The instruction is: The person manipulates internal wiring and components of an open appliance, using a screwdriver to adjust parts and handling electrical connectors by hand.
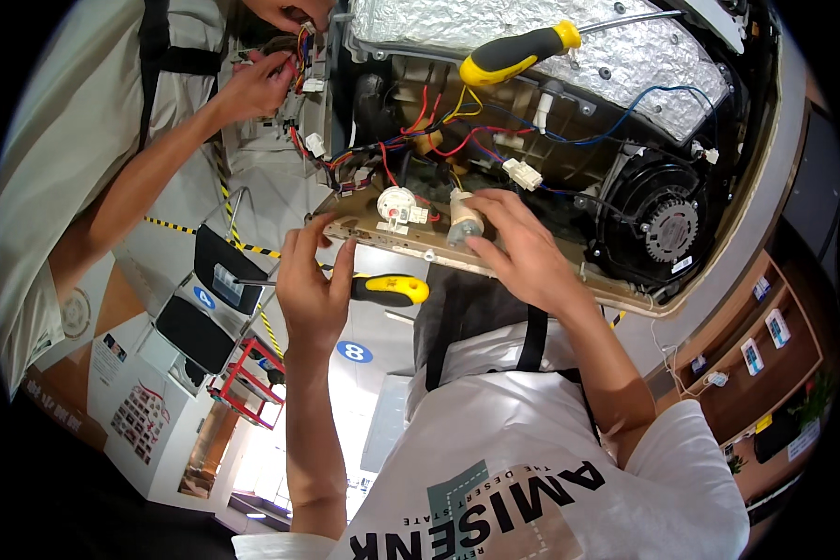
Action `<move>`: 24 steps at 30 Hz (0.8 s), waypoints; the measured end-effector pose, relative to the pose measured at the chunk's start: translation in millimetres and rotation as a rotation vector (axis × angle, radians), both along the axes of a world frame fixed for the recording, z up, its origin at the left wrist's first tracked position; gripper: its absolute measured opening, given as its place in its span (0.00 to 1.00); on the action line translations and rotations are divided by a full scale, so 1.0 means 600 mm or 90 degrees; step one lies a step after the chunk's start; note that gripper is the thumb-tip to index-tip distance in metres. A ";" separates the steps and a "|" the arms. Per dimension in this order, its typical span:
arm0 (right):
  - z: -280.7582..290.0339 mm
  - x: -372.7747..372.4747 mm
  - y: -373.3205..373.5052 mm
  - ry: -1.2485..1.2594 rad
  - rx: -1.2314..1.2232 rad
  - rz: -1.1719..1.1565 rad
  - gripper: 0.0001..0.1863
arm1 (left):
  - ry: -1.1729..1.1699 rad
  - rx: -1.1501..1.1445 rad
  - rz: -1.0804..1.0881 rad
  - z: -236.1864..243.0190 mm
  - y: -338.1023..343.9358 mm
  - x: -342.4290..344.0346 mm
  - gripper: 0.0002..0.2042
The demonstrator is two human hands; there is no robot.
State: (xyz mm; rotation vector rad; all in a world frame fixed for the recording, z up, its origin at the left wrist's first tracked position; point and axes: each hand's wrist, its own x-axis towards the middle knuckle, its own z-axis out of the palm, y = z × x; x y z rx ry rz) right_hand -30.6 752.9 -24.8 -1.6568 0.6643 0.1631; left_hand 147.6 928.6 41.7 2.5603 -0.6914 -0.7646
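My right hand is closed around a beige cylinder with a grey end at the near edge of an opened appliance. Thumb and fingers press on it from the right side. A screwdriver with a yellow and black handle sits crosswise in my left hand; its shaft comes out on the left, while thumb and forefinger are spread. Between the hands, inside the casing, is a round white part with a connector. A white plug hangs on wires above my right hand.
Another screwdriver lies on the foil-covered box. A black fan motor fills the casing's right side. Red, blue and yellow wires cross the middle. At the left, another person's hands handle wires. A black chair stands beyond.
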 end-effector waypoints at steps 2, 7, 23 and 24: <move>0.003 -0.012 -0.002 0.016 -0.003 -0.007 0.19 | 0.021 -0.009 0.037 -0.005 0.023 -0.011 0.16; -0.001 -0.017 0.002 -0.006 -0.047 -0.012 0.19 | 0.098 -0.045 0.084 -0.011 0.022 -0.042 0.22; -0.025 0.115 0.029 0.020 0.029 0.096 0.23 | 0.066 -0.108 0.116 -0.067 0.033 -0.088 0.26; -0.030 0.117 0.032 0.030 0.034 0.087 0.23 | 0.068 -0.107 0.120 -0.067 0.032 -0.090 0.26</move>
